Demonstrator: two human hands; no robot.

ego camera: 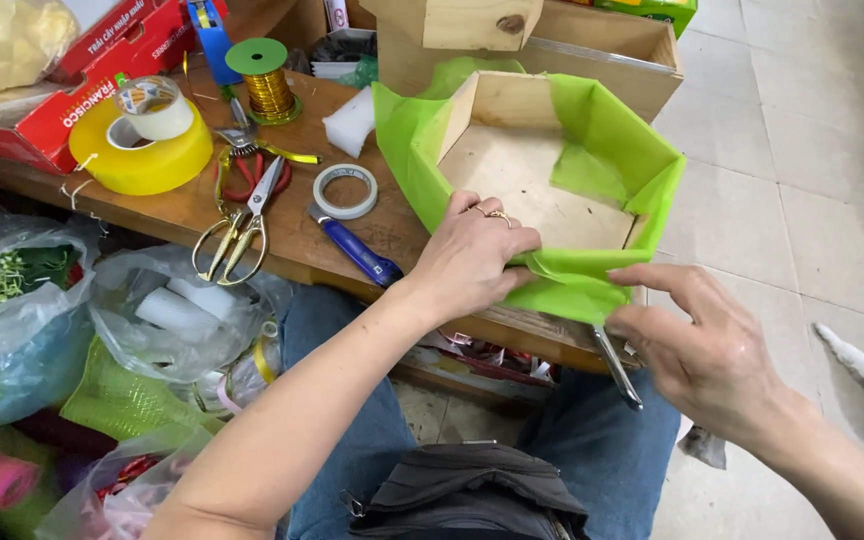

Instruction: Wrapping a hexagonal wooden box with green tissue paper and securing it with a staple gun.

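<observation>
One wooden box (pixel 527 170) lined with one green sheet (pixel 612 140) is set on the worktop (pixel 302 235). The sheet's near edge is pressed under the left hand (pixel 467 262), its grip closed on the fold. The right hand (pixel 697 345) is held open just beside it. Two tape rolls (pixel 142 135), one pair of scissors (pixel 242 225) and one wire spool (pixel 267 85) lie leftward.

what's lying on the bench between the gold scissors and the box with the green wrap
In the head view, a white tape roll and a blue-handled knife lie between the gold scissors and the green-wrapped wooden box.
</observation>
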